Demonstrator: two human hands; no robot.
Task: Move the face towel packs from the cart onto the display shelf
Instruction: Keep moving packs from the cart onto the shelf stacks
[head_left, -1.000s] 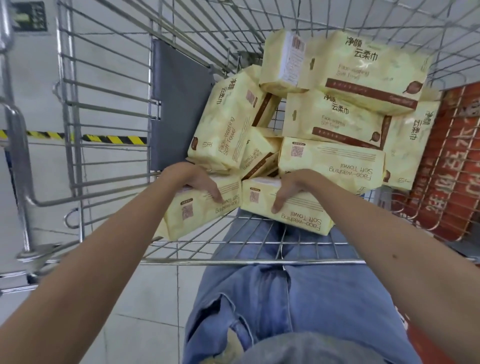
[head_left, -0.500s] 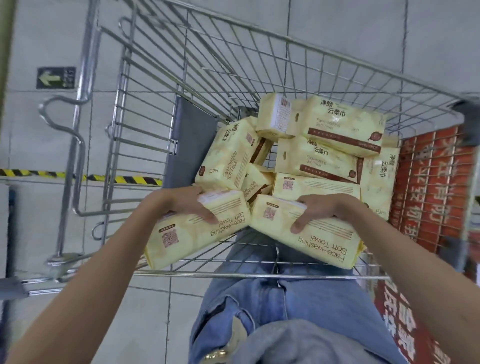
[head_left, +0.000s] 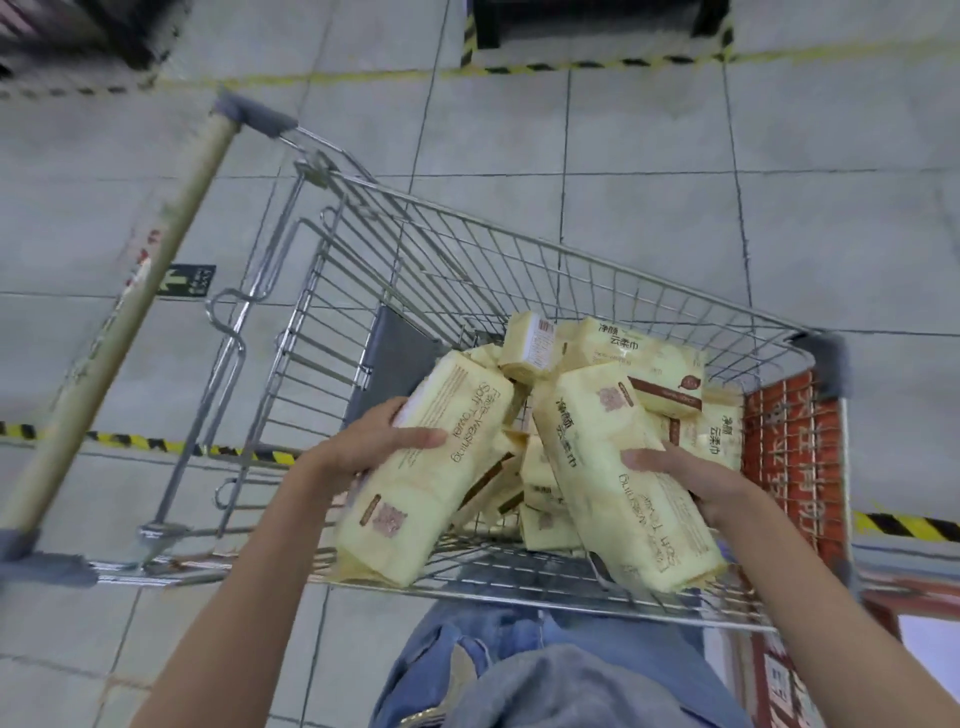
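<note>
Face towel packs (head_left: 652, 364), pale yellow in soft plastic wrap with brown print, lie heaped inside the silver wire shopping cart (head_left: 467, 249), at the end far from the cart's beige handle bar (head_left: 130, 312) and against its red lettered panel (head_left: 789, 457).

Two further packs of the same kind are raised over the cart's near rim, one in each of the person's hands. The left grip (head_left: 363, 447) is closed round the left pack (head_left: 426, 478), with the thumb laid across the printed face. This pack tilts, its lower end hanging just above the near rim on the handle side.

The right grip (head_left: 691, 478) clasps the right pack (head_left: 602, 467) from the panel side, thumb on top. That pack also slants, its lower end over the near rim and its upper end over the heap. The two held packs sit near each other but apart.

Beneath the cart spreads a grey tiled floor (head_left: 675, 182) crossed by black-and-yellow hazard tape (head_left: 156, 444). Blue jeans (head_left: 519, 654) show just outside the near rim.
</note>
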